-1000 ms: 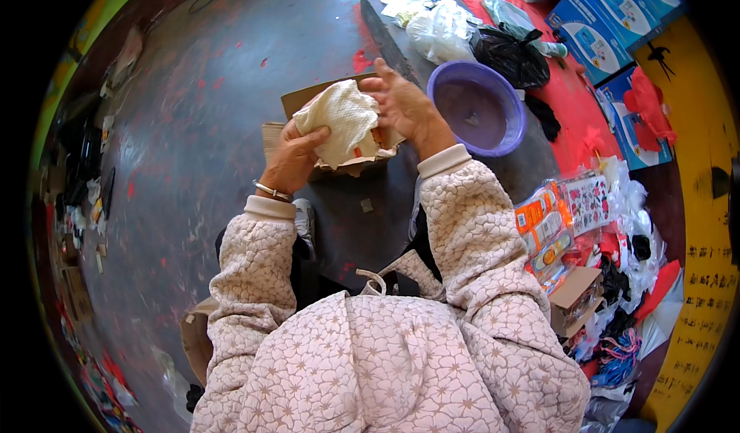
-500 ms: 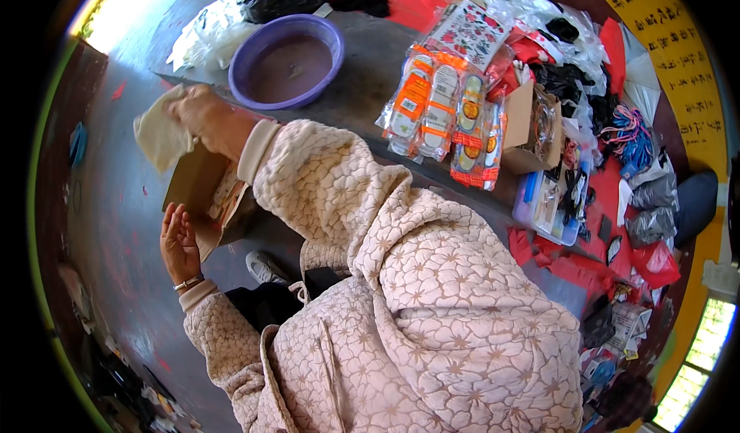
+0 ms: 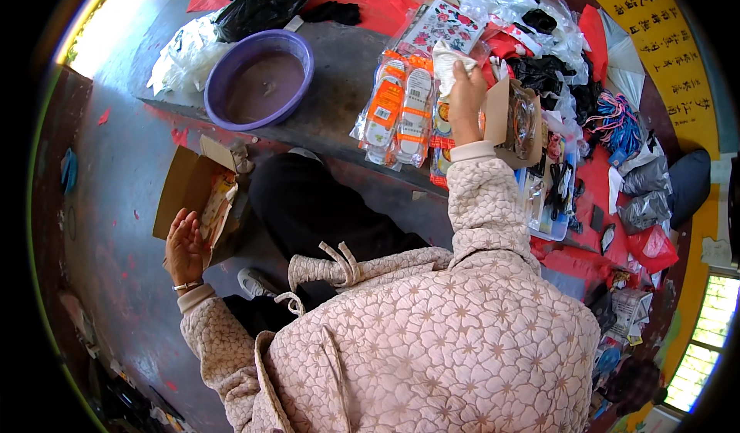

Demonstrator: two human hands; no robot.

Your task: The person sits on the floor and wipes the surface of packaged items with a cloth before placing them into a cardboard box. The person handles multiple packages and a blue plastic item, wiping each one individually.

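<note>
The right hand (image 3: 466, 97) is raised over the far right part of the grey concrete ledge (image 3: 339, 109), its fingers pinched round a small crumpled white plastic bag (image 3: 447, 61), which hangs just above a fan of flat orange-and-clear packets of shoe insoles (image 3: 401, 105) lying on that ledge. The left hand (image 3: 185, 246) is down at the left, palm open and fingers relaxed, resting against the edge of an open brown cardboard box (image 3: 189, 194) that sits on the grey floor below the ledge's front edge; it grips nothing that I can see, and some pale packaging shows inside the box. By the look of it the bag is very light, thin and limp, so it will sag and crumple, may slip through a loose grip, and is best taken by a bunched fold or its mouth, as the fingers have it now. Toward the ledge's left end stands a round purple plastic basin (image 3: 258, 78), with a knotted black plastic bag (image 3: 262, 5) behind it at the back edge. To the right of the raised hand a small open cardboard carton (image 3: 505, 121) leans among heaped packets, cords and red paper
</note>
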